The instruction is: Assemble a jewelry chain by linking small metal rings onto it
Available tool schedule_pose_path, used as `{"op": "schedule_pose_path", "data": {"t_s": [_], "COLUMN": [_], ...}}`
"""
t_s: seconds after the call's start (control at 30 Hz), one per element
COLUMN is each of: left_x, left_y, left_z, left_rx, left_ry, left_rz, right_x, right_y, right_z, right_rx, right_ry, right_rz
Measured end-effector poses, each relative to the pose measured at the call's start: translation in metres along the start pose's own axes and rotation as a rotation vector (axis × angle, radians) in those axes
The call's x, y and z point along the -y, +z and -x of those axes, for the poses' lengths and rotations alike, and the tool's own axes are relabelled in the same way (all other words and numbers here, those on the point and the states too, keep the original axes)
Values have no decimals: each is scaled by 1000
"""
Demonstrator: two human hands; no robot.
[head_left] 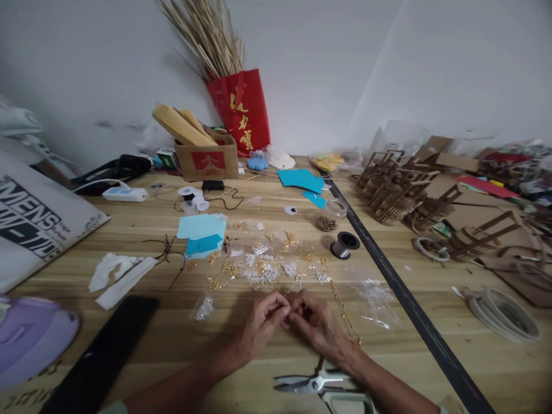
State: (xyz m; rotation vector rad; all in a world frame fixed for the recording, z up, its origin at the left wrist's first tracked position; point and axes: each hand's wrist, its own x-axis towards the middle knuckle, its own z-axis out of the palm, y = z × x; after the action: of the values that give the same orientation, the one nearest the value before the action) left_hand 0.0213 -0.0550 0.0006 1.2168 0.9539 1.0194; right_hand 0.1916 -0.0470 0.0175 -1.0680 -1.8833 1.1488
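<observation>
My left hand point(264, 321) and my right hand point(317, 322) meet fingertip to fingertip low over the wooden table. Both are closed in a pinch; whatever is between the fingers is too small and covered to name. Just beyond them lie small clear bags of silver findings point(268, 273) and gold findings point(230, 268). A gold chain point(337, 298) runs down the table beside my right hand. Under my right forearm rests a pair of scissors point(317, 383), its blades pointing left. A spool of thin wire point(344, 245) stands farther off to the right.
Blue sheets point(202, 244), a black phone-like slab point(103, 351) and white paper strips point(126, 283) lie to the left. A dark strip point(401, 287) crosses the table at right, near small brown wooden baskets point(383, 192). A red bag point(245, 109) stands at the back.
</observation>
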Motion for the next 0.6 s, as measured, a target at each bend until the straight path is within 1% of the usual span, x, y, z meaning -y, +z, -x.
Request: {"op": "schedule_pose_path", "data": {"t_s": [0.17,0.3,0.43,0.6], "left_x": [-11,-18,-14,-9], "left_y": [-3,-3,-2,-2], "left_z": [1,1,-2,-6], "left_rx": [41,67,59,36], "left_ry": [-68,-96,-119,-146], "left_rz": [140,164,193,183], "right_x": [4,5,6,8], "right_y": [-3,-4,-3,-3], "right_z": [-3,-4,-3,-1], "right_rx": [3,46,70,71], "right_ry": [48,81,62,-30], "right_rz": [-167,-299,-241,-132]}}
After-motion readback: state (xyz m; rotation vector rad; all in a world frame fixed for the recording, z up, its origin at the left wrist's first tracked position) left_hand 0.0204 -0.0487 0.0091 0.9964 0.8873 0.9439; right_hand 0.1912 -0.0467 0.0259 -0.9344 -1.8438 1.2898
